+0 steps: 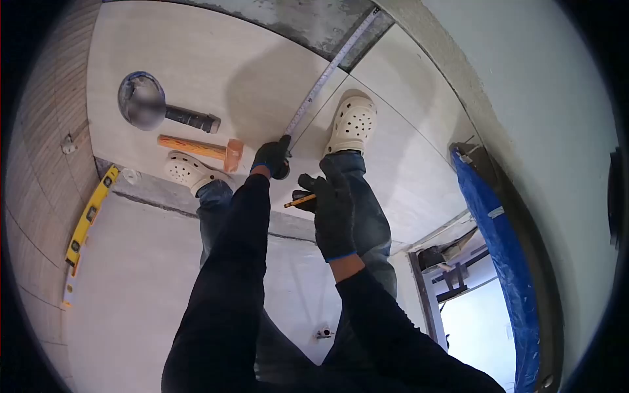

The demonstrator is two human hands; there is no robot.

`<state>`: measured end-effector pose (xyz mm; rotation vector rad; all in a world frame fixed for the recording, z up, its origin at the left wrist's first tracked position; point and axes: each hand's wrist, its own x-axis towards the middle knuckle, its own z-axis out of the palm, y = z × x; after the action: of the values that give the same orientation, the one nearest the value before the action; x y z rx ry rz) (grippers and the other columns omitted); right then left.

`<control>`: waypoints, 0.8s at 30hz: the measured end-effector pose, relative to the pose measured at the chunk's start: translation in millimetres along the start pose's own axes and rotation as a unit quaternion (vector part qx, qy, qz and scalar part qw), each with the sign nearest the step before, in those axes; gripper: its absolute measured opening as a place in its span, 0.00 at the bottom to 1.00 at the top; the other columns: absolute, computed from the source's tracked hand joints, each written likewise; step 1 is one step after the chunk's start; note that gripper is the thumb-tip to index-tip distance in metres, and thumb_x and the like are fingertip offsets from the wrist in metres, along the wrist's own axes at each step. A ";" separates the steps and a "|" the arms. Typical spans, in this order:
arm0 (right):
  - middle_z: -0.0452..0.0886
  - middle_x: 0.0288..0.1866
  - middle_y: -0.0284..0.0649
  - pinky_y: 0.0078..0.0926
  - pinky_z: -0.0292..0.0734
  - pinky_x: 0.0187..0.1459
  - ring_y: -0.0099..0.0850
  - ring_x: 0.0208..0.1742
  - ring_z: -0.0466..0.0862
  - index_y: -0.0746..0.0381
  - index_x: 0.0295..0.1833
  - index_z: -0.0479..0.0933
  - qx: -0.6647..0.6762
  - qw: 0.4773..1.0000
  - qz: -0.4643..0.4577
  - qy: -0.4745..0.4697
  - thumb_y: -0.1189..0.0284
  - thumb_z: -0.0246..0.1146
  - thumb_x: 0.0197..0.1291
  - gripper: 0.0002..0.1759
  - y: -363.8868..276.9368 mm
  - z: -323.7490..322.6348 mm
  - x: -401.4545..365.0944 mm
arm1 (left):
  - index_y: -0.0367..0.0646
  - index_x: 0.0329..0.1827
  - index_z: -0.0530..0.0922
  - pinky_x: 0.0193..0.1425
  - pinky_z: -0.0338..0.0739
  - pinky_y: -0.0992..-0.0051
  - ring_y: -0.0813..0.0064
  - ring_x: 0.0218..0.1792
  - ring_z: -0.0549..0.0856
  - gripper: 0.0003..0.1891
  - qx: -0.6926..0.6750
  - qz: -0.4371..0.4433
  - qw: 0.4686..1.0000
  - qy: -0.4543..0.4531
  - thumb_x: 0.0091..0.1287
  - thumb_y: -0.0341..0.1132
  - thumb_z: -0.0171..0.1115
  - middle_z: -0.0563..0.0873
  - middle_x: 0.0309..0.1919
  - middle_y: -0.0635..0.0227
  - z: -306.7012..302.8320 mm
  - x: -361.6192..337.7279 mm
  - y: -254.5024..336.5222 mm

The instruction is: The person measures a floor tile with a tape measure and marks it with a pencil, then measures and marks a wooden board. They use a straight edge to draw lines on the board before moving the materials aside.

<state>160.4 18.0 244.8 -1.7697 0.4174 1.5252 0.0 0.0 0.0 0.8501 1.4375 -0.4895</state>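
Observation:
My left hand (pixel 270 157), in a dark glove, is closed on a tape measure (pixel 282 169). Its pulled-out blade (pixel 321 82) runs up and to the right over the floor tiles to the bare concrete strip. In my gloved right hand (pixel 334 213) is a yellow pencil (pixel 300 201), held between thumb and fingers above the floor. A mallet with a wooden handle (pixel 196 147) lies left of my left hand. Beyond it rests a round tool with a dark handle (pixel 190 118); its round part is blurred.
Pale tiles (pixel 262 39) cover the floor, bordered by bare concrete (pixel 295 23). My feet in cream clogs (pixel 354 124) stand on them. A yellow spirit level (pixel 92 216) leans along the left wall. Blue plastic sheeting (pixel 501 262) covers a frame edge at right.

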 end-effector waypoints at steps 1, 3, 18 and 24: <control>0.80 0.57 0.57 0.30 0.87 0.48 0.37 0.52 0.87 0.66 0.71 0.65 0.002 1.000 0.006 0.008 0.78 0.57 0.69 0.26 0.5 0.9 0.4 | 0.39 0.27 0.84 0.37 0.78 0.61 0.63 0.25 0.86 0.37 -0.007 -0.004 1.000 0.007 0.69 0.68 0.50 0.84 0.19 0.59 -1.0 -2.7 2.3; 0.82 0.52 0.54 0.30 0.87 0.47 0.37 0.51 0.88 0.67 0.71 0.65 0.002 1.000 0.005 0.022 0.78 0.57 0.69 0.26 0.8 0.5 3.8 | 0.39 0.26 0.84 0.36 0.78 0.62 0.63 0.25 0.86 0.37 -0.016 -0.002 1.000 0.008 0.69 0.68 0.50 0.84 0.18 0.60 3.3 2.2 9.3; 0.80 0.55 0.54 0.34 0.88 0.46 0.40 0.50 0.87 0.68 0.72 0.63 -0.005 1.000 0.013 -0.007 0.76 0.59 0.69 0.27 3.9 16.7 -0.5 | 0.46 0.69 0.72 0.42 0.80 0.55 0.49 0.39 0.86 0.38 0.288 0.341 0.891 0.086 0.49 0.34 0.67 0.86 0.38 0.52 -17.9 12.9 8.3; 0.71 0.60 0.52 0.39 0.89 0.43 0.47 0.51 0.86 0.70 0.66 0.66 -0.033 0.999 -0.018 0.001 0.78 0.59 0.68 0.22 5.1 25.8 4.8 | 0.45 0.67 0.74 0.43 0.80 0.57 0.53 0.38 0.87 0.35 0.268 0.416 0.863 0.100 0.51 0.35 0.67 0.87 0.38 0.57 -136.7 -22.3 0.6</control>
<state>140.0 34.0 238.4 -1.8189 0.3378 1.5275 -91.3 98.9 32.3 1.8989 0.9657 -0.1195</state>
